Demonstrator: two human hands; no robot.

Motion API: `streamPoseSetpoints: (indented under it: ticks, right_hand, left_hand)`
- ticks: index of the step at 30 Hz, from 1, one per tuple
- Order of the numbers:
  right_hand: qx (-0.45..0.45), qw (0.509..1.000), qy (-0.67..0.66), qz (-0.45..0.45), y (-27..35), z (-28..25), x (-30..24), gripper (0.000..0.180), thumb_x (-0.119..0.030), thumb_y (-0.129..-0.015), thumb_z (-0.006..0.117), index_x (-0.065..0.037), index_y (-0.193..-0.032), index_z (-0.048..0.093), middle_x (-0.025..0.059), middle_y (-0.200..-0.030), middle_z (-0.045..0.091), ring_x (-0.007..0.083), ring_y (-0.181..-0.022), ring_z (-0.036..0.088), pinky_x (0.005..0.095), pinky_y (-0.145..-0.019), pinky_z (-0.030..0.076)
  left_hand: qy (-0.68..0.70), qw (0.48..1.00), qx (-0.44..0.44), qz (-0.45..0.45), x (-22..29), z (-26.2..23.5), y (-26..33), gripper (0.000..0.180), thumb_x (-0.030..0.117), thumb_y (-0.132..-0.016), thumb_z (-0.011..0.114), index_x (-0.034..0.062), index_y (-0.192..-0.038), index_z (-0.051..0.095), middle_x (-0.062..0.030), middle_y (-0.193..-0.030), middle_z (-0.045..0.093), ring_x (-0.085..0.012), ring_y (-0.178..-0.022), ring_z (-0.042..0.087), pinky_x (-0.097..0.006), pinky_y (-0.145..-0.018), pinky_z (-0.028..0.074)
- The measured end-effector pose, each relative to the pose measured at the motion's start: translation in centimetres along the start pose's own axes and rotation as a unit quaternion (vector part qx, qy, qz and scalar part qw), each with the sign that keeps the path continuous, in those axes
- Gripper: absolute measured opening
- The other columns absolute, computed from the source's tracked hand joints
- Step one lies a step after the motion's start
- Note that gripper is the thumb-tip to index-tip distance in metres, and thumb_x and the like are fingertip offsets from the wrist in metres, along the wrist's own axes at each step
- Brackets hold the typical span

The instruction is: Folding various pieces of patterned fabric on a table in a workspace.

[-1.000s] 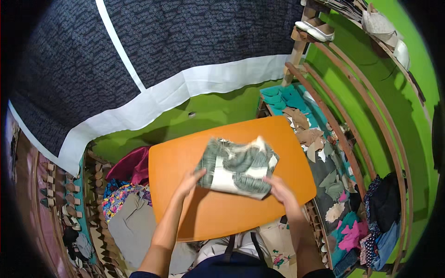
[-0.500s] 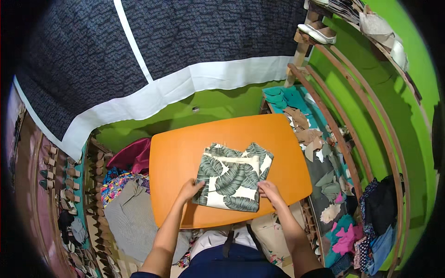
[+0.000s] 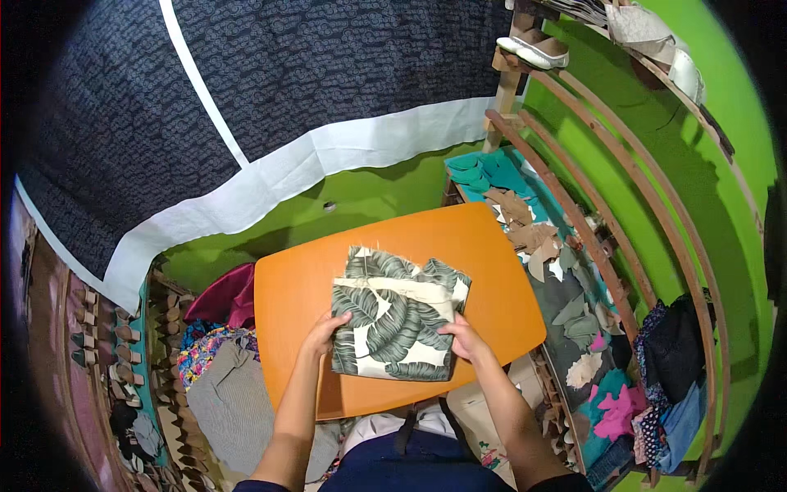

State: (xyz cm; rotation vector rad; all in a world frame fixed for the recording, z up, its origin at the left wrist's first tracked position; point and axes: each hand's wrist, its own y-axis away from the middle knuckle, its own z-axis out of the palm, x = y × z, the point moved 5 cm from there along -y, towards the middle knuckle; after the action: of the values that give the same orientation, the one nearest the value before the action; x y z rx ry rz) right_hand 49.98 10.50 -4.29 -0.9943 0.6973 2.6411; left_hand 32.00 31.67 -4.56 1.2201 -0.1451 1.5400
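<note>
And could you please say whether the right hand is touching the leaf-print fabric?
Touching: the head view shows the right hand gripping the fabric at its right edge.

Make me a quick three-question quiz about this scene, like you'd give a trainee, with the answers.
1. True or false: the left hand and right hand are at opposite sides of the leaf-print cloth.
2. What colour is the table? A) blue B) orange C) white
3. Fill in: the white shoes are in the upper ___ part of the picture.

Key: 1. True; 2. B; 3. right
</note>
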Motion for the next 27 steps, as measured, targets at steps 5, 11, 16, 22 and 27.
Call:
streamPoseSetpoints:
  ticks: [5,11,16,22,27]
  right_hand:
    - [0.051,0.996,-0.059,-0.036,-0.2,-2.1,-2.2,0.049,0.008,-0.068,0.047,0.004,-0.117,0.039,0.0151,-0.107,0.053,0.0245,-0.095,0.054,0.0345,-0.082,0.044]
    - [0.2,0.962,0.149,-0.107,-3.8,-7.6,-0.7,0.039,-0.005,-0.078,0.053,0.002,-0.115,0.043,0.0142,-0.106,0.054,0.0241,-0.093,0.054,0.0329,-0.08,0.044]
    - [0.438,0.597,0.65,-0.173,-1.6,-3.7,-2.1,0.044,-0.015,-0.081,0.049,-0.003,-0.123,0.04,0.0179,-0.127,0.038,0.0347,-0.118,0.033,0.0456,-0.098,0.024]
    - [0.22,0.486,0.827,-0.179,-3.2,3.6,0.0,0.046,-0.03,-0.087,0.039,-0.012,-0.128,0.036,0.0128,-0.135,0.031,0.0309,-0.127,0.022,0.0568,-0.099,0.01]
    - [0.266,0.495,0.821,-0.104,-4.2,-1.2,1.6,0.047,-0.034,-0.088,0.034,-0.015,-0.131,0.033,0.0103,-0.139,0.024,0.029,-0.128,0.019,0.0586,-0.099,0.008]
  left_hand:
    - [-0.021,0.999,-0.028,0.023,2.2,2.5,-2.5,0.036,0.019,-0.079,0.061,0.0029,-0.109,0.049,-0.0081,-0.103,0.057,-0.0185,-0.09,0.056,-0.034,-0.079,0.046]
    - [-0.349,0.912,0.14,0.165,0.5,-0.1,-10.1,0.035,0.015,-0.08,0.058,-0.0013,-0.108,0.046,-0.0131,-0.098,0.057,-0.0239,-0.087,0.056,-0.034,-0.078,0.044]
    - [-0.614,0.682,0.26,0.301,0.9,6.3,-5.5,0.045,0.011,-0.075,0.055,-0.0026,-0.115,0.041,-0.0242,-0.117,0.043,-0.037,-0.108,0.041,-0.042,-0.089,0.034]
    - [-0.737,0.572,0.054,0.355,-3.0,11.5,-2.9,0.046,0.035,-0.084,0.044,0.0127,-0.123,0.042,-0.0129,-0.131,0.036,-0.0282,-0.122,0.033,-0.046,-0.099,0.024]
    - [-0.732,0.591,0.115,0.319,-4.6,7.1,-3.8,0.046,0.031,-0.084,0.045,0.0126,-0.125,0.041,-0.0124,-0.134,0.033,-0.028,-0.122,0.032,-0.047,-0.1,0.021]
